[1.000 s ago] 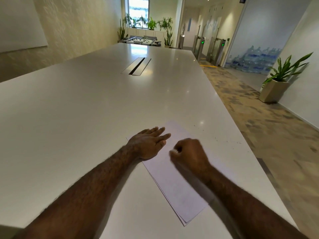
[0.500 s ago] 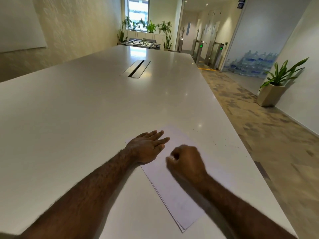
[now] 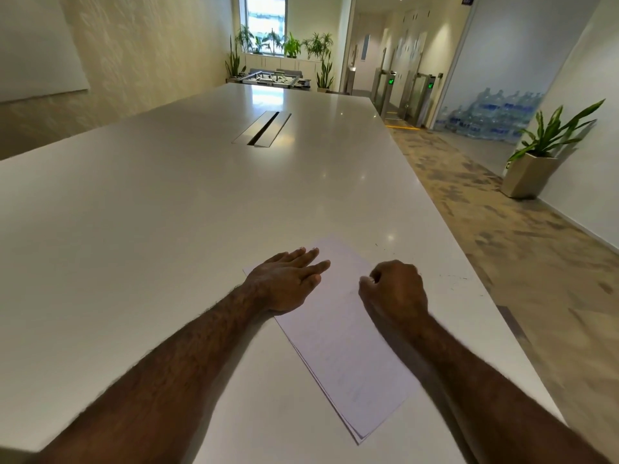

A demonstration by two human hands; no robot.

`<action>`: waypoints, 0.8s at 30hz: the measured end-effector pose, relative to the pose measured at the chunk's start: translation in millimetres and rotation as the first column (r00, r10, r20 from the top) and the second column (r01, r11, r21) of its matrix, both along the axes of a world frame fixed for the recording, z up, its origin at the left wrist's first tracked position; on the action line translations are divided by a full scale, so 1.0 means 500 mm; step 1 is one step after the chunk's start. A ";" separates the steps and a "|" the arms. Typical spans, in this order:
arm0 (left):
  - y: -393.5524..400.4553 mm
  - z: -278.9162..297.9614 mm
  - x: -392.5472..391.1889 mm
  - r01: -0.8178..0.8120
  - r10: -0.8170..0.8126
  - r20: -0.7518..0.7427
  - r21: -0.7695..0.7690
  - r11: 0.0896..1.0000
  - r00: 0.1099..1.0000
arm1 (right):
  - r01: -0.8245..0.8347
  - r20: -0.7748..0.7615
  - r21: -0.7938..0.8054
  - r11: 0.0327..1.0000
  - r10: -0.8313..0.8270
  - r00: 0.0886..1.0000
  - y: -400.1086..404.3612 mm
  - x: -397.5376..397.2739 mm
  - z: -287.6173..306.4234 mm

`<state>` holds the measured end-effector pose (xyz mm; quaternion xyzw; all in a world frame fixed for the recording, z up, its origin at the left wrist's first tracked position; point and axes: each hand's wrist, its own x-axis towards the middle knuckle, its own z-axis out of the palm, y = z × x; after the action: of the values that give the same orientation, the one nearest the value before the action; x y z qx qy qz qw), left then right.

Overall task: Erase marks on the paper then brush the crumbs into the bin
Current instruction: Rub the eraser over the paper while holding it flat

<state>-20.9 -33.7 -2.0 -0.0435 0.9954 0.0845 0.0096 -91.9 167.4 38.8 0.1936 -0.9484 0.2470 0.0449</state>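
A thin stack of white paper lies skewed on the white table near its right edge, with faint marks on the top sheet. My left hand lies flat, fingers apart, pressing the paper's upper left corner. My right hand is curled into a fist on the upper right part of the sheet. Only a small pale tip of the eraser shows at its thumb. A few dark crumbs are scattered on the table just right of the paper. No bin is in view.
The table's right edge runs close beside my right arm, with patterned floor below. A cable slot sits at mid table. A potted plant stands by the right wall, with stacked water bottles behind it.
My right fist has slid to the right across the paper, away from my left hand. The left hand has stayed pressed on the corner.
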 end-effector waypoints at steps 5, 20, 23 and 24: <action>-0.003 -0.001 0.003 0.012 -0.011 -0.004 0.025 1.000 1.000 | -0.371 0.022 -0.020 0.928 0.372 0.928 -0.053 0.142 -0.029; -0.001 -0.005 0.001 0.014 -0.014 -0.011 0.016 1.000 1.000 | -0.164 -0.095 0.033 0.986 0.167 0.981 -0.046 0.025 -0.010; -0.004 0.000 0.000 0.013 -0.013 -0.017 0.021 1.000 1.000 | -0.456 0.031 0.027 0.889 0.456 0.890 -0.042 0.135 -0.025; -0.004 0.001 -0.001 0.014 -0.013 -0.017 0.025 1.000 1.000 | -0.429 0.045 0.032 0.903 0.427 0.903 -0.033 0.124 -0.018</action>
<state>-21.2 -35.9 -1.6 -0.0359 0.9946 0.0970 0.0026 -29.7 151.1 29.9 0.3934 -0.8883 0.2347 -0.0319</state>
